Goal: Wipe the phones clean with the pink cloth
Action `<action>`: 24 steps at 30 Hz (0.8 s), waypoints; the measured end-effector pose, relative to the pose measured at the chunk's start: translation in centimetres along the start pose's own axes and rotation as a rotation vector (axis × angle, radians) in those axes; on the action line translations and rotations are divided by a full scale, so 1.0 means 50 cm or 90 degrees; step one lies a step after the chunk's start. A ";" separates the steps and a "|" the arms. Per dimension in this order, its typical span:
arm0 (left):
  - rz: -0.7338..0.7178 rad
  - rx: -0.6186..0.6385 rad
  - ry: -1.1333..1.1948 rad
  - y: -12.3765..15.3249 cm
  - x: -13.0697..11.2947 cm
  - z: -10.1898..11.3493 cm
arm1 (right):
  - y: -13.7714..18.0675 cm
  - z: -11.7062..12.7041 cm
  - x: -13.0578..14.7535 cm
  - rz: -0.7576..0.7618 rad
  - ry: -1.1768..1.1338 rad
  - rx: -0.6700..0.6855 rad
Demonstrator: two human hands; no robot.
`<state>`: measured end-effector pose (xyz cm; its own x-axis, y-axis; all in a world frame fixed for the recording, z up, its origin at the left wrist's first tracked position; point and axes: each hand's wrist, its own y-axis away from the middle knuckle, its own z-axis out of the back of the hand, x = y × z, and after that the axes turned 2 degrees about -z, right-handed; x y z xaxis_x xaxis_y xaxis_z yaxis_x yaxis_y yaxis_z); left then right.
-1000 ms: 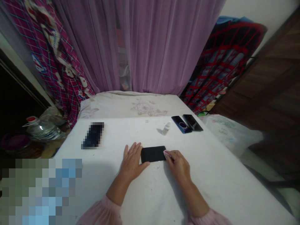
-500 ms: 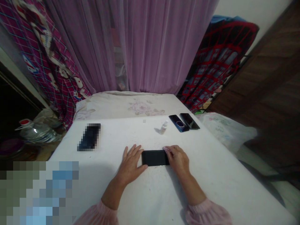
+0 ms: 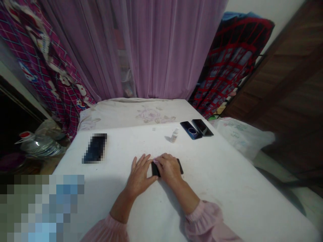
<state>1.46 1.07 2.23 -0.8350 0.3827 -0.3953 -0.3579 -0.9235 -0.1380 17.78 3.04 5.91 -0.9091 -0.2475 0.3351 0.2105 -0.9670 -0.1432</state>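
A dark smartphone (image 3: 154,170) lies flat on the white tablecloth, its middle covered by my right hand. My left hand (image 3: 140,174) steadies its left end, with thumb and index finger at the two corners and the other fingers spread on the cloth. Pinched in my right hand (image 3: 170,168) is a small pinkish wiping cloth (image 3: 155,160), mostly hidden by the fingers and pressed to the screen near the left end. Beyond the hands stands a small white spray bottle (image 3: 174,135), upright.
Two more phones lie side by side at the back right: a blue-lit one (image 3: 191,130) and a dark one (image 3: 202,127). A blurred-out dark rectangle (image 3: 96,148) is on the left. A tiny pale square (image 3: 153,129) lies farther back. A large water bottle (image 3: 37,144) stands beyond the table's left edge.
My right hand has slid left with the cloth, from the phone's right end to near its left end. The left hand stays at the phone's left edge.
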 end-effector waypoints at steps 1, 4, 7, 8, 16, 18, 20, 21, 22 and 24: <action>-0.001 -0.001 -0.001 0.000 -0.001 0.001 | 0.001 0.004 -0.006 -0.006 -0.002 0.004; -0.006 -0.006 -0.002 0.001 -0.002 0.002 | 0.011 0.020 -0.046 -0.041 -0.002 0.000; -0.012 -0.014 0.002 0.002 -0.001 -0.001 | 0.028 0.035 -0.102 -0.080 0.006 -0.025; -0.011 -0.014 0.004 0.002 0.000 -0.001 | 0.034 0.040 -0.120 -0.098 0.017 -0.036; -0.013 -0.005 0.005 0.001 0.000 -0.001 | 0.029 0.037 -0.115 -0.119 0.018 -0.053; -0.012 -0.002 0.001 0.001 -0.001 0.000 | 0.020 0.027 -0.080 -0.093 0.000 -0.038; -0.010 -0.003 -0.003 0.001 -0.001 0.000 | 0.014 0.017 -0.046 -0.072 -0.008 -0.026; -0.010 -0.005 -0.004 0.001 -0.001 0.000 | 0.011 0.012 -0.031 -0.062 -0.010 -0.020; -0.011 -0.008 -0.005 0.001 -0.001 -0.001 | 0.010 0.008 -0.019 -0.051 -0.012 -0.015; -0.016 -0.012 -0.006 0.001 0.001 -0.002 | 0.008 0.005 -0.007 -0.030 -0.018 -0.006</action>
<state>1.46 1.02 2.11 -0.8300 0.4053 -0.3832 -0.3706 -0.9141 -0.1642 18.26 2.73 5.95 -0.9070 -0.2040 0.3684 0.1648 -0.9770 -0.1353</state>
